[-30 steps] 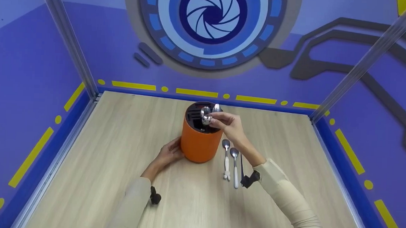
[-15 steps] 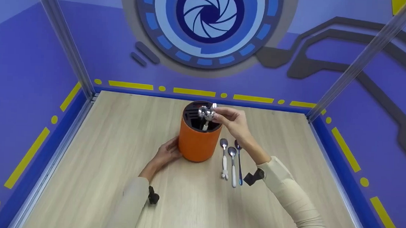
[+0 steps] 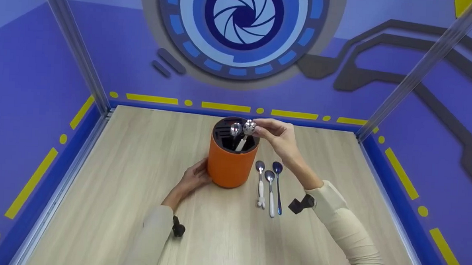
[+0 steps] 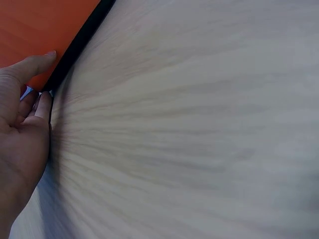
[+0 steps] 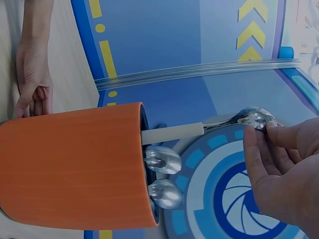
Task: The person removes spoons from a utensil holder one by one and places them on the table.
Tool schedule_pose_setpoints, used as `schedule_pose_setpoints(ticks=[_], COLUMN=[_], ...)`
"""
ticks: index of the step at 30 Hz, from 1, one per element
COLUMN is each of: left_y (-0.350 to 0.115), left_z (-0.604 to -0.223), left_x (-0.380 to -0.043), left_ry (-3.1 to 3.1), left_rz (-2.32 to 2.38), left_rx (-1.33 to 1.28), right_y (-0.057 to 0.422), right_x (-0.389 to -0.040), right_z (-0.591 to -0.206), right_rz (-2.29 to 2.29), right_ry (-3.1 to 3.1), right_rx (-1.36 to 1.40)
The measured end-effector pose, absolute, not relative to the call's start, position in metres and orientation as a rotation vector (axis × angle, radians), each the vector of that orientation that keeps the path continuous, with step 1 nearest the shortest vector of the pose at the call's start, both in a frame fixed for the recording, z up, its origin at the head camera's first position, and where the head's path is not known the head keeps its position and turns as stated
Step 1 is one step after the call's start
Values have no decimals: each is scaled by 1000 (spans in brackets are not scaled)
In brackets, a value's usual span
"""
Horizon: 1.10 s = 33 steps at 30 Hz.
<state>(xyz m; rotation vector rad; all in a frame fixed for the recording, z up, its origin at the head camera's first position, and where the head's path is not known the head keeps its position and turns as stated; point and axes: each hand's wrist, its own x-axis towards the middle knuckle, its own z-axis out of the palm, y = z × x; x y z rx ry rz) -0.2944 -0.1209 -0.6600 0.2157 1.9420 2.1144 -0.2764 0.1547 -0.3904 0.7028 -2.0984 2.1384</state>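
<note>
Your right hand (image 3: 281,140) pinches the spoon (image 5: 198,130) by its bowl (image 3: 249,127), perhaps so the handle (image 5: 172,134), partly inside the holder (image 3: 230,164), can slide. Your left hand (image 4: 22,132), thumb straight, touches the holder's side, probably for steadying. The right wrist view best shows two inserted spoons (image 5: 167,194); only the head view shows three loose ones (image 3: 271,194).

Three spoons (image 3: 271,197) on the table (image 3: 139,156), right of the holder (image 3: 228,166)

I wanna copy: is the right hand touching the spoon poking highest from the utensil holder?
Touching: in the right wrist view, the right hand pinches the spoon by its bowl.
</note>
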Motion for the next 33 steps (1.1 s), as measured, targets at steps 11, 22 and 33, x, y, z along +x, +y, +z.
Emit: schedule_pose_setpoints(ticks=[11, 22, 33], left_y=[-120, -121, -123], left_z=[-662, -660, -661], left_x=[-293, -291, -294], left_ry=[1957, 1973, 1930], left_rz=[2109, 2101, 2122], left_rx=[270, 270, 291], right_y=[162, 174, 187], right_x=[-273, -271, -267], right_z=[-376, -364, -354], right_rz=[2127, 2122, 2069], right_ry=[-2032, -1997, -1999], right_rx=[732, 701, 645])
